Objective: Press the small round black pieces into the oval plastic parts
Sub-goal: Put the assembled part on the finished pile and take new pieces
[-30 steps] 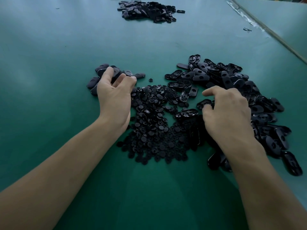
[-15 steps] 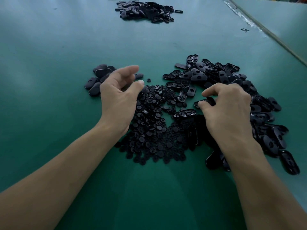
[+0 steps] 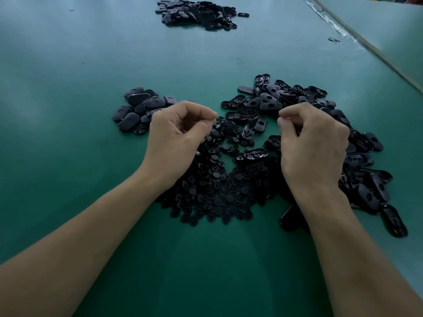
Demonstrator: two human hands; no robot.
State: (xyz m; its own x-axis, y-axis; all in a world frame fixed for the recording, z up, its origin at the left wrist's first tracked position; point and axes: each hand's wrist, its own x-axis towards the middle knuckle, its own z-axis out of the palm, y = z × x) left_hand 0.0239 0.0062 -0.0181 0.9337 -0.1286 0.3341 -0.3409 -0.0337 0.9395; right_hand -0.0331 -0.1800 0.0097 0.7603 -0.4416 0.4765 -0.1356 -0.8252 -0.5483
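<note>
A heap of small round black pieces (image 3: 212, 188) lies on the green table between my hands. Black oval plastic parts (image 3: 270, 104) are piled to its right and behind it. My left hand (image 3: 176, 138) hovers over the heap's left edge with its fingers curled and the tips pinching down among the round pieces. My right hand (image 3: 313, 143) is lifted over the oval pile. Its thumb and forefinger meet, and its fingers curl round a dark oval part that is mostly hidden under the palm. One oval part (image 3: 255, 154) lies hollow side up between the hands.
A smaller group of oval parts (image 3: 137, 108) lies just beyond my left hand. Another pile of black parts (image 3: 199, 12) sits far back at the table's middle. A seam and a pale strip (image 3: 366, 44) run along the table at the right.
My left hand has left the small left group, moved right over the round pieces and curled its fingers. My right hand has lifted and closed its thumb and forefinger.
</note>
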